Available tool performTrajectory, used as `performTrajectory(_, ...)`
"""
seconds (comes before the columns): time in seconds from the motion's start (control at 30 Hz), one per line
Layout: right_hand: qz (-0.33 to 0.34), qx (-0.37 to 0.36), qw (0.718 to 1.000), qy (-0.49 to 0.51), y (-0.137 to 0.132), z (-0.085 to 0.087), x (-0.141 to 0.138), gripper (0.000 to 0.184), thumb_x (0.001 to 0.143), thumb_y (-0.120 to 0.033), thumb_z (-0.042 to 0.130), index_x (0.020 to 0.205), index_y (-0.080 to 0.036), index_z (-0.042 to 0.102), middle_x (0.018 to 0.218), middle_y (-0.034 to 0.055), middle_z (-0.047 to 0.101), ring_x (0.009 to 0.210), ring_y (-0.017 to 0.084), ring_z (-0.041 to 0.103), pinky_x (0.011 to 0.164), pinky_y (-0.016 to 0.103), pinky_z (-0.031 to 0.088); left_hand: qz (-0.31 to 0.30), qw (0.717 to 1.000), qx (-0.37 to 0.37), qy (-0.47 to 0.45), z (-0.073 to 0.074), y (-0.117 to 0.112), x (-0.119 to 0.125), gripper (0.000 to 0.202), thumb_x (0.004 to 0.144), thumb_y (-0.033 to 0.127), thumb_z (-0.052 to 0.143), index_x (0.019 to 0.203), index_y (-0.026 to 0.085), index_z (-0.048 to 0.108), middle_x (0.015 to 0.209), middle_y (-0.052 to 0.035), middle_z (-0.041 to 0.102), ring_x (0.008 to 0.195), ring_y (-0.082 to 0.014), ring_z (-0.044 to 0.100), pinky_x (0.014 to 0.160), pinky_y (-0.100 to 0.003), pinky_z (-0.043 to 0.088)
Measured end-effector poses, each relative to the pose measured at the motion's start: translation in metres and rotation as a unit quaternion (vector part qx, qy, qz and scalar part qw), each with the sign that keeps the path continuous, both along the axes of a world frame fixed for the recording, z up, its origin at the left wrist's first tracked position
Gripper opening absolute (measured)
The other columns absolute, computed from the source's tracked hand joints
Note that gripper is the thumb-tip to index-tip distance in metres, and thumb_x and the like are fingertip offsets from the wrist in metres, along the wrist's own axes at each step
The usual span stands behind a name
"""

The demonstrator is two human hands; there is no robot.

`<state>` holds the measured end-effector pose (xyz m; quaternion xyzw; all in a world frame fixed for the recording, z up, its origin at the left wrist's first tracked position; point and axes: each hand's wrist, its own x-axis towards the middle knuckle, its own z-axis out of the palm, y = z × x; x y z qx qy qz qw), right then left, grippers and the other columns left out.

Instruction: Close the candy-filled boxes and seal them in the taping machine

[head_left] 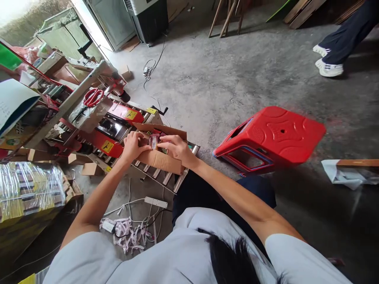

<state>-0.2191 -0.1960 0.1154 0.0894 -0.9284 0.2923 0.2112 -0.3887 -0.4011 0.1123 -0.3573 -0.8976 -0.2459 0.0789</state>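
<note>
A small open cardboard box (160, 159) sits on the metal rollers (167, 177) of a red carton-sealing machine (114, 130). My left hand (133, 145) and my right hand (174, 146) both reach into the box top, fingers curled on small packaged items (154, 141) inside it. The box flaps stand open at the far side. What lies deeper in the box is hidden by my hands.
A tipped red plastic stool (275, 138) lies on the concrete floor to the right. Red scissors (93, 96) rest on the machine. A carton of shrink-wrapped packs (29, 189) stands at left. Cables and a power strip (155, 202) lie below. Another person's feet (327, 63) at far right.
</note>
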Motion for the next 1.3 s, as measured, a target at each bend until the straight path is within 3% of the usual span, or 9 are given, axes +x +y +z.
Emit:
performTrajectory(0.13,-0.112,0.025,0.993,-0.025,0.025,0.042,-0.015,0.055,0.104,-0.043,0.037,0.155,-0.023,0.037,0.155,0.0107,0.04,0.143,0.034,0.037,0.116,0.057,0.033,0.019,0.999,-0.031,0.027,-0.009,0.002,0.002,0.058,0.058,0.053,0.09,0.095,0.019,0.059,0.107,-0.0124,0.059,0.105,-0.0328,0.055,0.093,-0.046,0.043)
performTrajectory(0.2,-0.059,0.055,0.99,-0.117,0.025,0.051,-0.022,0.082,0.092,-0.061,0.055,0.158,-0.021,0.028,0.158,0.0154,0.035,0.14,0.043,0.037,0.111,0.065,0.034,0.024,0.999,-0.018,0.024,-0.011,0.001,0.002,0.052,0.063,0.049,0.088,0.094,0.02,0.058,0.104,-0.0111,0.058,0.103,-0.0312,0.056,0.092,-0.045,0.044)
performTrajectory(0.37,0.019,0.112,0.968,-0.224,-0.006,0.018,0.015,0.124,0.06,-0.069,0.082,0.159,-0.022,0.025,0.166,0.0199,0.016,0.144,0.052,0.025,0.105,0.075,0.029,0.079,0.981,0.167,0.057,-0.011,-0.005,0.016,0.018,0.082,0.033,0.068,0.083,0.021,0.056,0.097,-0.0077,0.058,0.098,-0.0235,0.058,0.092,-0.04,0.049)
performTrajectory(0.57,0.014,0.09,0.983,-0.162,-0.005,-0.005,0.045,0.105,0.065,-0.059,0.08,0.155,-0.027,0.037,0.166,0.0149,0.021,0.143,0.045,0.028,0.105,0.063,0.031,-0.004,0.986,0.169,-0.006,-0.001,-0.006,0.039,0.037,0.094,0.04,0.054,0.126,0.024,0.062,0.14,-0.01,0.055,0.135,-0.0239,0.049,0.115,-0.043,0.039)
performTrajectory(0.67,0.024,0.1,0.981,-0.163,-0.006,-0.003,0.031,0.103,0.067,-0.061,0.08,0.155,-0.025,0.038,0.166,0.0171,0.018,0.144,0.047,0.025,0.105,0.063,0.029,-0.016,0.987,0.149,-0.063,-0.004,-0.005,0.027,0.033,0.098,0.043,0.047,0.106,0.023,0.072,0.127,-0.007,0.067,0.122,-0.0221,0.062,0.107,-0.04,0.047)
performTrajectory(0.87,0.033,0.097,0.984,-0.145,-0.025,-0.006,0.001,0.108,0.068,-0.064,0.079,0.157,-0.027,0.031,0.167,0.0191,0.01,0.147,0.047,0.02,0.11,0.063,0.023,0.181,0.962,0.202,-0.026,-0.017,-0.01,-0.008,0.019,0.082,0.035,0.073,0.083,0.019,0.063,0.078,-0.0006,0.066,0.069,-0.0136,0.061,0.068,-0.027,0.049)
performTrajectory(1.1,0.015,0.101,0.976,-0.19,-0.046,0.003,-0.017,0.101,0.07,-0.057,0.078,0.155,-0.024,0.035,0.167,0.0208,0.007,0.145,0.055,0.016,0.105,0.072,0.023,0.165,0.971,0.172,-0.007,-0.016,-0.022,-0.042,0.022,0.079,0.027,0.076,0.074,0.019,0.056,0.079,0.0004,0.058,0.074,-0.0129,0.056,0.072,-0.026,0.048)
performTrajectory(1.17,0.013,0.108,0.977,-0.182,-0.055,0.003,-0.035,0.101,0.069,-0.057,0.078,0.154,-0.02,0.038,0.166,0.0226,0.012,0.143,0.056,0.019,0.103,0.072,0.027,0.231,0.942,0.238,0.056,-0.017,-0.032,-0.047,0.015,0.087,0.03,0.067,0.082,0.02,0.058,0.085,-0.0009,0.059,0.082,-0.0142,0.059,0.08,-0.028,0.05)
performTrajectory(1.3,0.013,0.104,0.986,-0.128,-0.088,0.004,-0.113,0.096,0.071,-0.059,0.074,0.151,-0.017,0.042,0.164,0.0232,0.021,0.142,0.055,0.023,0.105,0.074,0.028,0.395,0.807,0.404,0.169,-0.029,-0.047,-0.019,0.02,0.1,0.036,0.043,0.109,0.021,0.052,0.107,-0.0055,0.058,0.1,-0.0158,0.063,0.092,-0.031,0.052)
